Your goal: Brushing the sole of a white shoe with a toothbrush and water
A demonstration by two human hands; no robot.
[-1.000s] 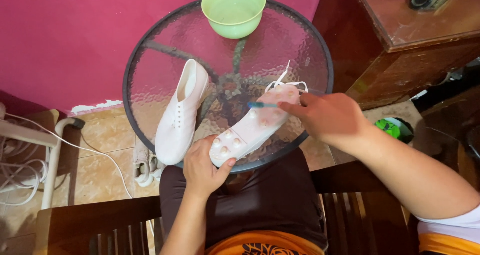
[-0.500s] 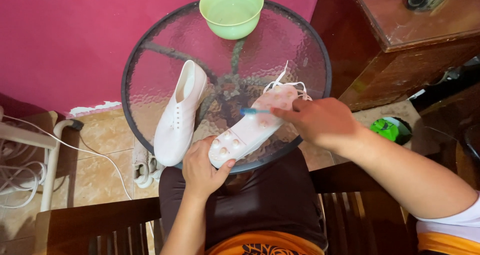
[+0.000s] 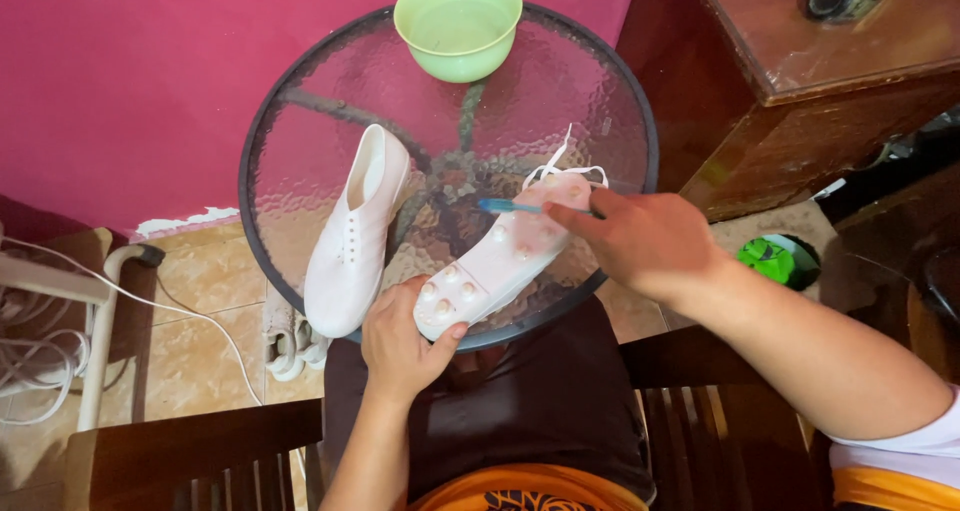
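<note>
My left hand (image 3: 402, 343) grips the heel end of a white shoe (image 3: 500, 261) turned sole-up on the round glass table (image 3: 300, 141). Its sole has several round studs near the heel, and its white laces trail off the toe. My right hand (image 3: 640, 239) holds a blue toothbrush (image 3: 510, 208) with its head against the front part of the sole. A second white shoe (image 3: 355, 233) lies upright on the table to the left, apart from both hands.
A pale green bowl (image 3: 458, 21) with liquid stands at the table's far edge. A dark wooden cabinet (image 3: 800, 91) is at the right, a pink wall behind. White footwear (image 3: 285, 346) lies on the tiled floor, white cables (image 3: 40, 351) at left, a green object (image 3: 768, 261) at right.
My right hand has slid the toothbrush slightly left and toward me along the sole. The left hand and both shoes have stayed in place.
</note>
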